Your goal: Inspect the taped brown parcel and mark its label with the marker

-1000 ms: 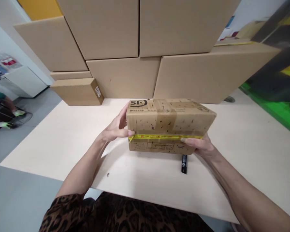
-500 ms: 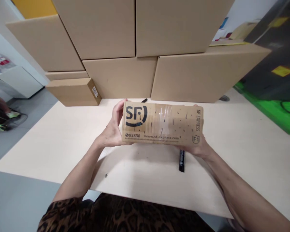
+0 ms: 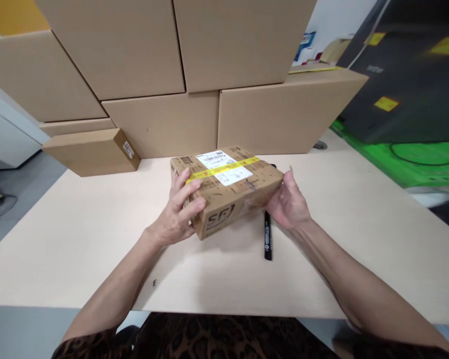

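Between my two hands is a brown cardboard box [image 3: 228, 192], held tilted above the table, its left front corner turned towards me. White shipping labels [image 3: 224, 169] and a strip of yellow tape [image 3: 243, 162] show on its top; the long front side carries "SF" print. My left hand [image 3: 181, 209] grips the left end, fingers bent over the top edge. My right hand [image 3: 290, 204] holds the right end, thumb up and the other fingers partly hidden under the box. A black marker [image 3: 268, 239] lies on the table just below the box.
Large cardboard boxes [image 3: 164, 124] are stacked along the back of the pale table [image 3: 78, 249]. A smaller closed carton [image 3: 93, 152] stands at the back left. A dark machine [image 3: 407, 75] and a green surface [image 3: 426, 162] are on the right.
The box has been turned and tipped, so its labelled, yellow-taped top now shows instead of mostly the printed side. Both hands still hold it. The view has shifted to the right.
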Available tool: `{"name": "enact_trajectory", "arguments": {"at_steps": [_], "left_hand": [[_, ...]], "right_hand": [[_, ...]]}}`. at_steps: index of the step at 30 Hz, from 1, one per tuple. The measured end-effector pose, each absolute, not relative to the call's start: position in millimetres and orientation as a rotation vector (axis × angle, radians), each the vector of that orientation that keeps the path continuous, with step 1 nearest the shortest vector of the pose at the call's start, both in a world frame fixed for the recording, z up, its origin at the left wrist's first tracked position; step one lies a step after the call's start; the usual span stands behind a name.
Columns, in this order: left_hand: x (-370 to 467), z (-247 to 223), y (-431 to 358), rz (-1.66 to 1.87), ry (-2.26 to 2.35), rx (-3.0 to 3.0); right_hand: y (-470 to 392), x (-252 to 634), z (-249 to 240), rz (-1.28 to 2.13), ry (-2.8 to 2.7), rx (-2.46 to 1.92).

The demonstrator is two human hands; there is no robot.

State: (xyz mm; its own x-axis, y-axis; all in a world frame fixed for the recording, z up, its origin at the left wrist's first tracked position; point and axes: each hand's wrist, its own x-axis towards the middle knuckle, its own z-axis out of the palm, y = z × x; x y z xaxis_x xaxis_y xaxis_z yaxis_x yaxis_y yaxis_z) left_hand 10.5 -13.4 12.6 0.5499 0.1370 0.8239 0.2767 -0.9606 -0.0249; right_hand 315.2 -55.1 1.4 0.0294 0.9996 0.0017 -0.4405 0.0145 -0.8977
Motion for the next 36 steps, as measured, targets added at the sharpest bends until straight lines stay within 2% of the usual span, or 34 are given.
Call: {"name": "enact_trajectory", "arguments": {"at_steps": [5,10,14,19,27,31,36], "left_hand": [[14,5,-20,-1.181,-0.299,-2.584],[17,14,-24,-1.151,-0.25,-2.651],[15,19,-26,-1.154,-0.444,-2.775],[13,13,-25,-1.183,-0.73,-2.649],[15,7,-18,-1.218,-0.865,-2.433],[8,24,-20,-1.253,-0.874,-2.451],[-10,58,-27,-1.228,-0.841,-2.724]], "right_hand": [[-52,328,5,1.588,-0.61,-1.016],[-52,322,5,1.594,-0.541,-0.983],[-54,314,6,1.434,-0.588,-0.943],[-59,312,1,1.187,-0.786,-0.922],[-81,302,-7,0.906,-1.328,-0.859],[-83,307,-11,0.848,-1.521,-0.875],[-81,312,-16,0.573,-1.791,-0.862]]}}
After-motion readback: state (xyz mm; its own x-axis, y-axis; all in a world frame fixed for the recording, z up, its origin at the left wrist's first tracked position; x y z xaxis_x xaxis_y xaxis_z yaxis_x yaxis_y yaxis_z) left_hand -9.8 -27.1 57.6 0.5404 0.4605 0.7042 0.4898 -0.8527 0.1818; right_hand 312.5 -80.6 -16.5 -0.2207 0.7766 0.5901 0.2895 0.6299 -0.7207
